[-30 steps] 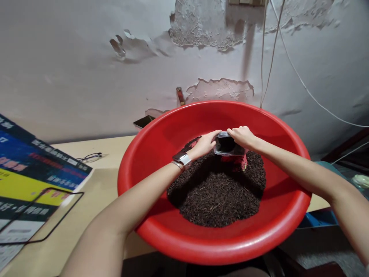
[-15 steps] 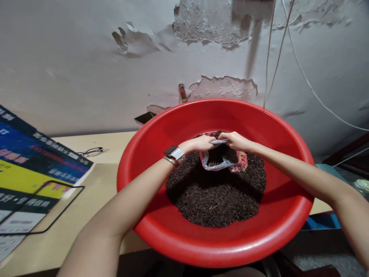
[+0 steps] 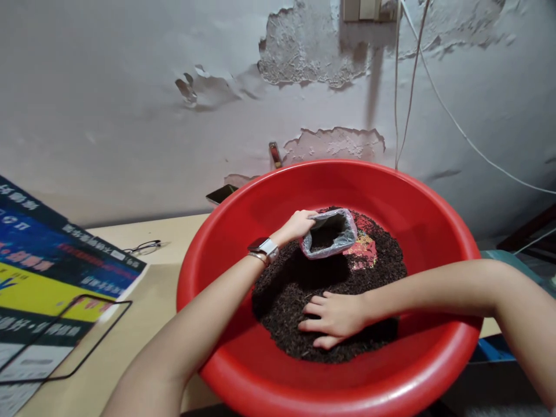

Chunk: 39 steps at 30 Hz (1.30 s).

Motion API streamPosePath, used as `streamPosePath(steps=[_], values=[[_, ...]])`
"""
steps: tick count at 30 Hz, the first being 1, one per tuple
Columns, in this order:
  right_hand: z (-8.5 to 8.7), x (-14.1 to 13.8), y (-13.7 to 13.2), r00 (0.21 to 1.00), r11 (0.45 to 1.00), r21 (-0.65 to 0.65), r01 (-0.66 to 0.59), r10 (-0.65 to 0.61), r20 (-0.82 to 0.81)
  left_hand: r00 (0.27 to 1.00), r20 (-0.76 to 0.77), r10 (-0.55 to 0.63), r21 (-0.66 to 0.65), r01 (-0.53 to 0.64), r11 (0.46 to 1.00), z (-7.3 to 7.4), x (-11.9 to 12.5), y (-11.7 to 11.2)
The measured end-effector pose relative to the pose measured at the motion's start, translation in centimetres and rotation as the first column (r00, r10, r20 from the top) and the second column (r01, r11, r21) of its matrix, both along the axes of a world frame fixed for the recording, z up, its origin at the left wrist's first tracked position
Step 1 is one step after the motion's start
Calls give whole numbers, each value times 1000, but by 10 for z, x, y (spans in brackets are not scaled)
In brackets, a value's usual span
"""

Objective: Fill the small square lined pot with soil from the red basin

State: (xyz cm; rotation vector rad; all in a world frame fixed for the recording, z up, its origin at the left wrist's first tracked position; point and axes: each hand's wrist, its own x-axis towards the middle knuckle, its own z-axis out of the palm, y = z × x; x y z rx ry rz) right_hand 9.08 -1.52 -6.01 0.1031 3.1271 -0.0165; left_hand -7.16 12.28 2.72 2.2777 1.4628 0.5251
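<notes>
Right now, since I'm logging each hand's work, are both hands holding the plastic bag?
No: the left hand grips the plastic bag, while the right hand is apart from it, over the dark loose material.

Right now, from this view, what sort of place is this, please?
Probably a home room, though I cannot be sure: peeling wall, eyeglasses on a pale table, and a red basin.

The clear plastic bag [image 3: 328, 251] gapes, its roughly four-sided mouth tilted toward the viewer, dark inside, over the far part of a loose, dark brown, shredded-looking heap [image 3: 299, 285] that spreads across the bottom of the red basin [image 3: 434, 231].
</notes>
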Motion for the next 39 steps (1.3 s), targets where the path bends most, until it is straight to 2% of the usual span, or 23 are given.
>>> streamPosePath(steps=[8, 13, 17, 20, 22, 23, 27, 30, 32, 34, 37, 39], values=[[24, -5, 22, 969, 975, 136, 178, -197, 148, 981, -192, 29, 32, -23, 999, 6, 10, -14], [66, -7, 41, 952, 933, 198, 299, -306, 5, 964, -265, 16, 70, 3, 998, 7, 10, -15], [105, -1, 59, 846, 832, 167, 528, -501, -180, 945, -327, 12, 57, 7, 998, 5, 9, -12], [120, 8, 74, 741, 732, 143, 666, -629, -234, 926, -378, 3, 84, 31, 996, 5, 11, -13], [119, 13, 83, 692, 683, 131, 718, -683, -234, 924, -381, 26, 100, 13, 995, 6, 12, -15], [117, 15, 86, 688, 679, 128, 722, -689, -226, 925, -377, 33, 99, 4, 995, 6, 12, -15], [104, 18, 90, 750, 741, 135, 657, -627, -211, 945, -325, 24, 57, -5, 998, 8, 10, -14], [102, 14, 84, 802, 789, 181, 587, -536, -262, 955, -298, 4, 45, 10, 999, 7, 8, -12], [101, 9, 75, 861, 845, 226, 486, -418, -288, 950, -311, 2, 55, 16, 998, 7, 8, -12], [93, 3, 61, 934, 914, 251, 319, -257, -250, 951, -309, 19, 67, 2, 998, 6, 9, -13], [63, -3, 34, 997, 981, 187, 42, -29, -73, 961, -273, 40, 58, -25, 998, 6, 8, -14], [36, -3, 18, 1000, 994, 108, -27, 26, 14, 964, -261, 44, 37, -35, 999, 6, 8, -14]])
